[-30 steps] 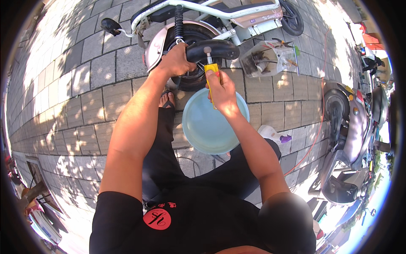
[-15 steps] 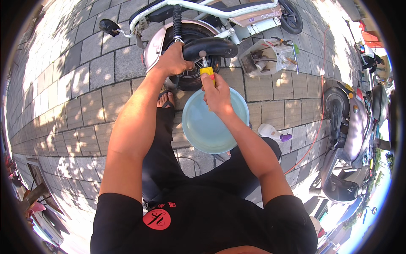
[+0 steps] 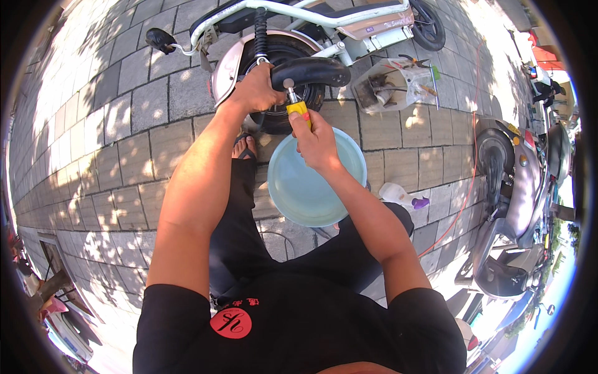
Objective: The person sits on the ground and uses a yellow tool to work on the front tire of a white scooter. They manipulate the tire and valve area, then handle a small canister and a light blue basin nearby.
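My left hand is closed round one end of a black inner tube, whose bulging length stretches off to the right. My right hand grips a yellow-handled tool with a metal shank and a small round head, which looks like a hand roller. That round head lies against the tube, close beside my left fingers. Behind the tube is the wheel of a pale electric scooter lying on its side, partly hidden by my left hand. Below my right hand sits a light blue basin.
A clear tool bin holding pliers and other tools stands right of the wheel. A white spray bottle with a purple top lies right of the basin. Further right, a red hose crosses the paving near a parked scooter.
My right hand and the yellow-handled tool have shifted a little left and down, bringing the round head closer to my left hand. My left hand keeps hold of the tube, nearly still.
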`<action>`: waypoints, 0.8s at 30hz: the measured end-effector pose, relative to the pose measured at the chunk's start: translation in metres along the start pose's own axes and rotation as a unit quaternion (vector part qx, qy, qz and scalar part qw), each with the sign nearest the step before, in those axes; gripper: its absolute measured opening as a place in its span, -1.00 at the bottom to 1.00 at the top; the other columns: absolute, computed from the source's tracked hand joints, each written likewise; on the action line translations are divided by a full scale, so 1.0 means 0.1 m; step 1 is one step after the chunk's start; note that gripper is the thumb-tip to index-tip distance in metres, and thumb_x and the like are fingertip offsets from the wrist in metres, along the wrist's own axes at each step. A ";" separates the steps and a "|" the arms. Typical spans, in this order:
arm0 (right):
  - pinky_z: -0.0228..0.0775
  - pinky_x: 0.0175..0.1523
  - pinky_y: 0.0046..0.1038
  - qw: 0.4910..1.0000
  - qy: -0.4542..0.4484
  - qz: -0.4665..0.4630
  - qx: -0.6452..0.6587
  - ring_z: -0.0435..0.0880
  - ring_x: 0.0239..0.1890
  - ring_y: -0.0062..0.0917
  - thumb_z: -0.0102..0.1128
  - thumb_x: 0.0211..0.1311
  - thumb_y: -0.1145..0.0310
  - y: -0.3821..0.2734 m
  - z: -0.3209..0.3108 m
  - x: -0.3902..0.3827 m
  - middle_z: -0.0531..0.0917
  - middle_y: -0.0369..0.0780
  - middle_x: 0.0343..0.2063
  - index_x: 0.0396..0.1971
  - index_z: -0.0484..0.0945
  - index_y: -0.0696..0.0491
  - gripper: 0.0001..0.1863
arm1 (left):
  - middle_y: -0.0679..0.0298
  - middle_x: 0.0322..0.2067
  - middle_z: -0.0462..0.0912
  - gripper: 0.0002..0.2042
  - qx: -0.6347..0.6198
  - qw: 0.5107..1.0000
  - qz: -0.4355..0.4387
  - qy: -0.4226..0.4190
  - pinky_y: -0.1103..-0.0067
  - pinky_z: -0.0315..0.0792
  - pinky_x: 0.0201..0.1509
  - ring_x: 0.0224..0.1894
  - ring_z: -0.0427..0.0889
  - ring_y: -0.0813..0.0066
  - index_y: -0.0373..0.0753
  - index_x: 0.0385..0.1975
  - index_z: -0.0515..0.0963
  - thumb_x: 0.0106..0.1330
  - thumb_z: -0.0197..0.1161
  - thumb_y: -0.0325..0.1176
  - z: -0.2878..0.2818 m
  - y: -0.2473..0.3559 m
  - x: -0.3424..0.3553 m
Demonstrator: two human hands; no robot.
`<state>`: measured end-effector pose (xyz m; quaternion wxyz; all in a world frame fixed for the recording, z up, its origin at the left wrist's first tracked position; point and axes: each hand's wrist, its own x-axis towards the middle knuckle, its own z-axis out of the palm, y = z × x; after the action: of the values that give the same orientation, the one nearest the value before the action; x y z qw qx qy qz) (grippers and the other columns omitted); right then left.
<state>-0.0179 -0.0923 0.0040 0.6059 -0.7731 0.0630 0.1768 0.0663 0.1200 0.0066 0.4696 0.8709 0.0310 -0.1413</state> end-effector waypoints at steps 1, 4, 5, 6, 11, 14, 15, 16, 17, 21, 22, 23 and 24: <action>0.47 -0.18 -0.40 1.000 0.006 -0.008 -0.008 0.54 -0.33 -0.62 0.29 0.58 -0.02 0.02 0.02 -0.01 0.64 -0.30 -0.41 -0.06 0.67 0.18 -0.52 | -0.06 -0.13 0.79 -0.34 0.008 1.000 0.003 0.004 0.34 0.64 0.08 -0.08 0.81 0.12 -0.45 0.17 0.58 0.05 0.67 -0.34 0.00 0.03 -0.02; 0.50 -0.13 -0.39 0.999 0.009 0.014 0.029 0.58 -0.29 -0.59 0.29 0.58 -0.02 -0.03 -0.09 0.06 0.67 -0.26 -0.38 -0.02 0.67 0.18 -0.52 | -0.01 -0.15 0.80 -0.33 0.015 1.000 0.005 0.018 0.35 0.64 0.06 -0.09 0.82 0.19 -0.45 0.21 0.54 0.09 0.65 -0.37 -0.01 0.03 -0.05; 0.49 -0.13 -0.39 1.000 0.002 0.015 0.022 0.58 -0.29 -0.59 0.29 0.58 -0.02 -0.05 -0.07 0.05 0.66 -0.26 -0.38 -0.02 0.67 0.18 -0.52 | -0.05 -0.14 0.79 -0.34 0.005 1.000 0.003 0.022 0.33 0.64 0.08 -0.08 0.81 0.13 -0.46 0.16 0.58 0.05 0.67 -0.36 0.00 -0.04 -0.02; 0.49 -0.13 -0.38 1.000 -0.001 0.016 0.014 0.58 -0.29 -0.59 0.29 0.58 -0.02 -0.05 -0.07 0.02 0.66 -0.26 -0.38 -0.02 0.67 0.18 -0.52 | -0.08 -0.13 0.79 -0.36 -0.005 1.000 0.005 0.022 0.31 0.64 0.10 -0.07 0.80 0.08 -0.47 0.11 0.62 0.00 0.69 -0.35 0.01 -0.02 0.00; 0.46 -0.16 -0.39 1.000 0.003 -0.007 0.029 0.55 -0.32 -0.61 0.30 0.59 0.01 -0.07 -0.03 0.01 0.63 -0.29 -0.41 -0.05 0.65 0.20 -0.54 | -0.10 -0.13 0.78 -0.39 -0.008 1.000 0.005 0.020 0.29 0.63 0.11 -0.05 0.80 0.03 -0.46 0.07 0.63 0.00 0.68 -0.34 0.03 -0.06 0.00; 0.43 -0.35 -0.47 0.997 0.016 0.006 0.077 0.54 -0.47 -0.67 0.30 0.61 0.05 -0.17 -0.12 0.01 0.59 -0.34 -0.45 -0.16 0.61 0.16 -0.60 | -0.09 -0.15 0.79 -0.41 -0.001 0.999 0.019 0.026 0.28 0.64 0.08 -0.07 0.80 0.01 -0.45 0.03 0.64 0.00 0.68 -0.34 0.01 -0.03 0.00; 0.41 -0.39 -0.49 0.995 0.018 0.019 0.095 0.53 -0.50 -0.69 0.30 0.61 0.06 -0.21 -0.13 -0.01 0.59 -0.35 -0.46 -0.19 0.60 0.15 -0.61 | -0.09 -0.16 0.79 -0.42 0.004 0.999 0.023 0.025 0.28 0.64 0.07 -0.08 0.80 0.00 -0.44 0.02 0.64 -0.01 0.67 -0.34 0.02 -0.01 -0.01; 0.36 -0.48 -0.50 0.994 0.029 0.007 0.103 0.49 -0.57 -0.71 0.30 0.61 0.05 -0.21 -0.11 -0.02 0.56 -0.36 -0.48 -0.23 0.58 0.11 -0.61 | -0.10 -0.17 0.79 -0.43 0.008 0.999 0.026 0.026 0.27 0.64 0.07 -0.07 0.81 0.00 -0.45 0.00 0.64 -0.01 0.67 -0.34 0.02 -0.01 -0.02; 0.37 -0.48 -0.50 0.995 0.024 0.004 0.095 0.49 -0.56 -0.71 0.30 0.61 0.05 -0.20 -0.11 -0.01 0.56 -0.36 -0.48 -0.22 0.58 0.12 -0.61 | -0.10 -0.18 0.79 -0.44 0.008 0.999 0.026 0.025 0.27 0.64 0.06 -0.08 0.81 0.00 -0.45 0.00 0.64 -0.01 0.67 -0.33 0.02 0.00 -0.01; 0.38 -0.46 -0.50 0.997 0.008 0.004 0.073 0.50 -0.55 -0.70 0.30 0.61 0.04 -0.15 -0.09 -0.02 0.56 -0.36 -0.48 -0.21 0.58 0.12 -0.60 | -0.10 -0.20 0.79 -0.44 0.006 1.000 0.020 0.016 0.28 0.65 0.03 -0.11 0.81 -0.01 -0.45 -0.01 0.64 -0.01 0.67 -0.32 0.03 -0.07 0.04; 0.38 -0.46 -0.50 0.998 0.003 0.007 0.070 0.50 -0.55 -0.70 0.29 0.61 0.03 -0.15 -0.08 -0.02 0.56 -0.36 -0.48 -0.21 0.59 0.12 -0.60 | -0.10 -0.21 0.79 -0.45 0.005 1.000 0.018 0.013 0.28 0.66 0.03 -0.12 0.82 -0.01 -0.45 -0.02 0.65 -0.01 0.67 -0.32 0.03 -0.09 0.04; 0.38 -0.46 -0.50 0.997 0.008 0.011 0.070 0.50 -0.54 -0.71 0.29 0.61 0.03 -0.16 -0.07 -0.02 0.56 -0.37 -0.48 -0.21 0.59 0.12 -0.60 | -0.09 -0.22 0.79 -0.45 0.009 0.999 0.025 0.026 0.27 0.66 0.02 -0.13 0.82 -0.01 -0.45 -0.02 0.65 0.00 0.67 -0.32 0.04 -0.11 0.04; 0.38 -0.45 -0.50 0.997 0.013 0.015 0.071 0.50 -0.54 -0.71 0.29 0.61 0.03 -0.17 -0.06 -0.02 0.56 -0.37 -0.48 -0.20 0.60 0.12 -0.60 | -0.09 -0.23 0.79 -0.46 0.013 0.999 0.033 0.039 0.27 0.66 0.01 -0.13 0.82 -0.01 -0.45 -0.03 0.65 0.00 0.67 -0.32 0.06 -0.11 0.03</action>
<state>-0.0128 -0.0943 0.0214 0.6558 -0.7293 0.0949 0.1704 0.0663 0.1209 -0.0062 0.4610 0.8824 0.0185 -0.0922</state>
